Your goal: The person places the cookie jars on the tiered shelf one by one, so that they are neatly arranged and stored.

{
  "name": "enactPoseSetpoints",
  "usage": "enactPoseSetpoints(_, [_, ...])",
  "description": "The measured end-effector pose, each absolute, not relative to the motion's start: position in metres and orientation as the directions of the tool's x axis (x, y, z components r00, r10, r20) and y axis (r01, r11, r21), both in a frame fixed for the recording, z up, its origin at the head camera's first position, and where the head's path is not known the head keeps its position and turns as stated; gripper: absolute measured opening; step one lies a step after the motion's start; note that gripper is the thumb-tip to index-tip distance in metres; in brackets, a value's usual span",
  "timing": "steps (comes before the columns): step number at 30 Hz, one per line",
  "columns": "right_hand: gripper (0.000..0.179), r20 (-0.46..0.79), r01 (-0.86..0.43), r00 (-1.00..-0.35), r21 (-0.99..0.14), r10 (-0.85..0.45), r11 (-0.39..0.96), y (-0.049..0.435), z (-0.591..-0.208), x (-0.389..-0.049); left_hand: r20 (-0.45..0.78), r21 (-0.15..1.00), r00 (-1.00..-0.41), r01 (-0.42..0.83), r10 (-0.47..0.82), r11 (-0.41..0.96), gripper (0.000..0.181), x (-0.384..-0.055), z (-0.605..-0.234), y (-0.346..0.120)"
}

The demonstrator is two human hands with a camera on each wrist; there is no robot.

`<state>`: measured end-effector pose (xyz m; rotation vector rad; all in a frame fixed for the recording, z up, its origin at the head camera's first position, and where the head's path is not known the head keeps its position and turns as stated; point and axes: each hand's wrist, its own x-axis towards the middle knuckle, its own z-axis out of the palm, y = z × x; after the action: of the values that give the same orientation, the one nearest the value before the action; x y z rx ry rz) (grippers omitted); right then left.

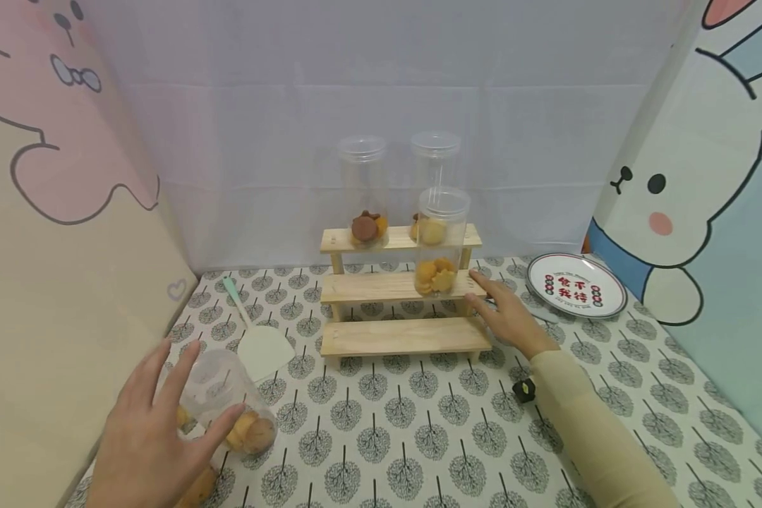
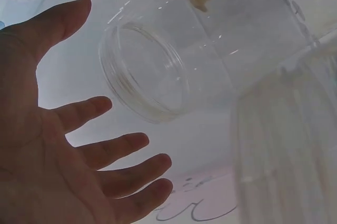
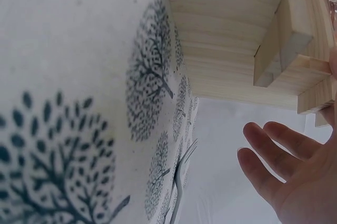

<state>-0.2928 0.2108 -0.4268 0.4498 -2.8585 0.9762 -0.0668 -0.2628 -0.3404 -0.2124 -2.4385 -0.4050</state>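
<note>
My left hand (image 1: 149,423) is spread with its fingers apart beside a clear jar (image 1: 225,388) that has round cookies in its bottom. In the left wrist view, the jar's lidded end (image 2: 145,71) faces the open palm, with a gap between. More cookies (image 1: 198,488) show partly hidden below that hand. My right hand (image 1: 506,314) reaches to the right end of the three-step wooden rack (image 1: 368,287), its fingertips at the middle step. Three of its fingers are extended off the wood in the right wrist view. Near them on that step stands a clear jar (image 1: 443,243) of yellow cookies.
Two more lidded jars (image 1: 363,190) with cookies stand on the top step. A spatula (image 1: 263,349) with a pale green handle lies left of the rack. To the right are a printed plate (image 1: 576,285) and a fork (image 3: 181,176). Fabric walls surround the patterned cloth.
</note>
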Motion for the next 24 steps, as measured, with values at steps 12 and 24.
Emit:
enactPoseSetpoints(12, [0.065,0.167,-0.294,-0.956,-0.592,-0.242,0.751,0.210,-0.426,-0.290,0.537,0.272,-0.843,0.200,0.024,0.941,0.097,-0.068,-0.355,-0.266])
enactPoseSetpoints(24, [0.065,0.182,-0.296,-0.955,-0.587,-0.233,0.754,0.211,-0.427,-0.291,0.414,0.305,-0.910,0.111,-0.027,0.946,0.080,-0.067,-0.360,-0.266])
